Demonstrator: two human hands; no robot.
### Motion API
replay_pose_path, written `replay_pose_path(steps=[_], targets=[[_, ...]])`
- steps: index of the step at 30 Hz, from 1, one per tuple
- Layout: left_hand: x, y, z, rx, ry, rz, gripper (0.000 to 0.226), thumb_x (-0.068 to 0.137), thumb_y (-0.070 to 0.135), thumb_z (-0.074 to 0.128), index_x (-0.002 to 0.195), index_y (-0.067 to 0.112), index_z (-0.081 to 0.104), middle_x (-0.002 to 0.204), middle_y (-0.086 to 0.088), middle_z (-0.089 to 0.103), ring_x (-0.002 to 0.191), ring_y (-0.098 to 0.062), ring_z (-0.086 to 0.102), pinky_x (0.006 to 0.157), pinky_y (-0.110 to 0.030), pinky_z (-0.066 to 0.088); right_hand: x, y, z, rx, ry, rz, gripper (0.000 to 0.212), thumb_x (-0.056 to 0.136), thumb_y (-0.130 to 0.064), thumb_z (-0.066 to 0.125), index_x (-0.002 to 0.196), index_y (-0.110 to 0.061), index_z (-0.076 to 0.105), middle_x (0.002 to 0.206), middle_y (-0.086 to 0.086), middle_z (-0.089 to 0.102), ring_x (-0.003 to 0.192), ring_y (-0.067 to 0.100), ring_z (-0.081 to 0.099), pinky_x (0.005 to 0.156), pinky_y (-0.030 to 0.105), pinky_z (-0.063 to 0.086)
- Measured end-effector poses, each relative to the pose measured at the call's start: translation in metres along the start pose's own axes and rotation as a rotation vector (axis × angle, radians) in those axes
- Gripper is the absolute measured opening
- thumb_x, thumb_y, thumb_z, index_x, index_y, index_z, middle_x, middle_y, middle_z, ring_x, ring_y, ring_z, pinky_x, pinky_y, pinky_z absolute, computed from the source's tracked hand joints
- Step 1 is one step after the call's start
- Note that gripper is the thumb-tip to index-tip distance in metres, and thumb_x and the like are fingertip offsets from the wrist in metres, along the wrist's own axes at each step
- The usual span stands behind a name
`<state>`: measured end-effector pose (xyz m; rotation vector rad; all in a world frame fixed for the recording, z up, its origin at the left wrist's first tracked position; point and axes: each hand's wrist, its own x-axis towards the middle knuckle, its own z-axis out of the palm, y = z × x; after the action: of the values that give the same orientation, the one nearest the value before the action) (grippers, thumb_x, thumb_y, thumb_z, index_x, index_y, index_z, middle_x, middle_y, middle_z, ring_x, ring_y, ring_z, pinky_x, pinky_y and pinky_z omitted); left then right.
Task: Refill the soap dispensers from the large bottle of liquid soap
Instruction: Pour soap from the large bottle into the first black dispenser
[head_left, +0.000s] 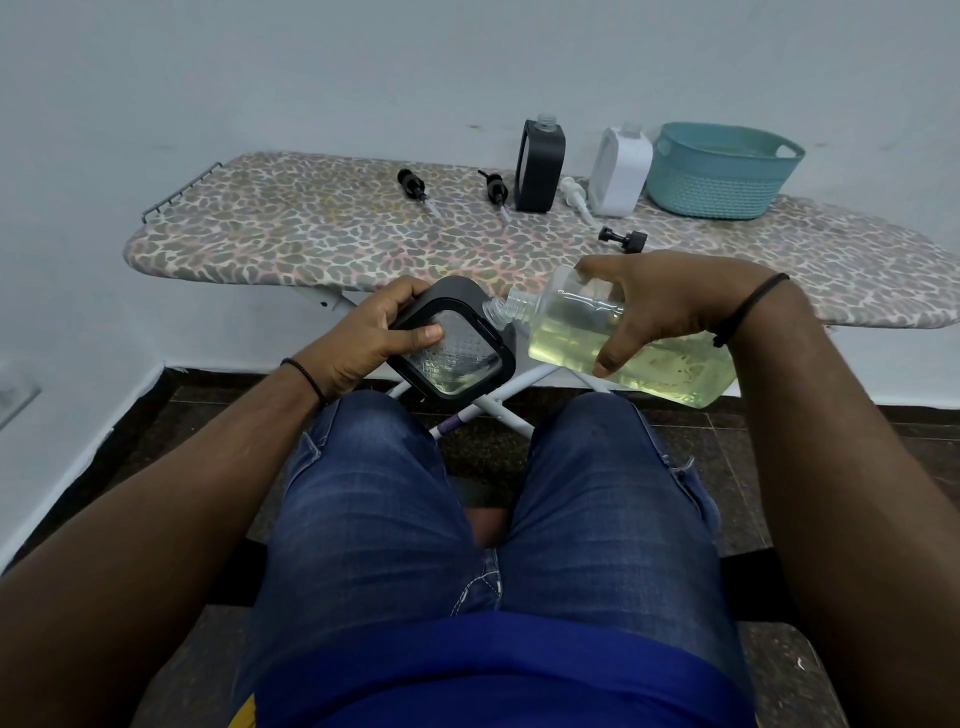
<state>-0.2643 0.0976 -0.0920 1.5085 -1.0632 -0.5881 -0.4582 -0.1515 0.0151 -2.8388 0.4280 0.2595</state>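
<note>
Stretching across the middle of the frame, an ironing board (291, 228) with a leopard-print cover stands against a pale blue-grey wall (311, 67); its white legs (498, 410) cross below over a dark speckled floor (156, 415). On the board, upper centre, a black dispenser (540, 166) stands upright with its neck open, a white dispenser (621, 174) just right of it, and a teal basket (722, 171) further right, near the wall. Three black pumps lie loose on the cover: one (413, 184) left of centre, one (494, 188) near the black dispenser, one (623, 238) near the front edge. A white pump (574, 192) lies between the two dispensers.

Below the board's front edge, centre frame, the left hand (363, 338) grips a second black dispenser (454, 345), tilted, thumb pressed on its clear window. The right hand (670, 306) curls around the large bottle (571, 322) of yellowish soap, tipped nearly flat, its open mouth touching the dispenser's neck. Blue jeans (374, 499) fill the lower frame.
</note>
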Motion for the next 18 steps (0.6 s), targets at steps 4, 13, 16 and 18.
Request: replay_pose_path(steps=[4, 13, 16, 18], targets=[[0.0001, 0.0004, 0.0012, -0.008, 0.005, 0.000, 0.035, 0.088, 0.017, 0.067, 0.121, 0.009, 0.056, 0.106, 0.004, 0.064, 0.100, -0.008, 0.063, 0.086, -0.021, 0.051, -0.0008, 0.0002, -0.0007, -0.005, 0.002, 0.001, 0.110, 0.046, -0.050, 0.092, 0.140, -0.038, 0.036, 0.109, -0.008, 0.049, 0.098, 0.022, 0.052, 0.080, 0.035, 0.043], [-0.0003, 0.0013, 0.0022, -0.005, 0.004, -0.002, 0.034, 0.088, 0.019, 0.067, 0.119, 0.011, 0.056, 0.106, 0.002, 0.063, 0.100, -0.009, 0.062, 0.088, -0.022, 0.051, -0.0017, 0.0004, -0.0018, -0.001, -0.001, 0.006, 0.111, 0.046, -0.049, 0.093, 0.141, -0.038, 0.036, 0.109, -0.009, 0.047, 0.099, 0.022, 0.051, 0.082, 0.035, 0.042], [-0.0004, 0.0013, 0.0021, -0.002, 0.001, -0.002, 0.034, 0.088, 0.019, 0.067, 0.119, 0.010, 0.056, 0.106, 0.003, 0.063, 0.099, -0.009, 0.063, 0.087, -0.022, 0.051, -0.0024, -0.0003, -0.0017, -0.002, -0.002, 0.006, 0.111, 0.047, -0.048, 0.093, 0.142, -0.037, 0.036, 0.110, -0.009, 0.047, 0.099, 0.021, 0.050, 0.081, 0.033, 0.040], [-0.0003, 0.0007, 0.0019, 0.004, -0.002, -0.003, 0.036, 0.088, 0.020, 0.067, 0.121, 0.009, 0.056, 0.108, 0.001, 0.063, 0.100, -0.010, 0.063, 0.087, -0.023, 0.051, -0.0027, -0.0011, -0.0019, -0.006, -0.001, 0.009, 0.111, 0.048, -0.047, 0.093, 0.142, -0.036, 0.036, 0.110, -0.009, 0.047, 0.098, 0.021, 0.050, 0.080, 0.033, 0.040]])
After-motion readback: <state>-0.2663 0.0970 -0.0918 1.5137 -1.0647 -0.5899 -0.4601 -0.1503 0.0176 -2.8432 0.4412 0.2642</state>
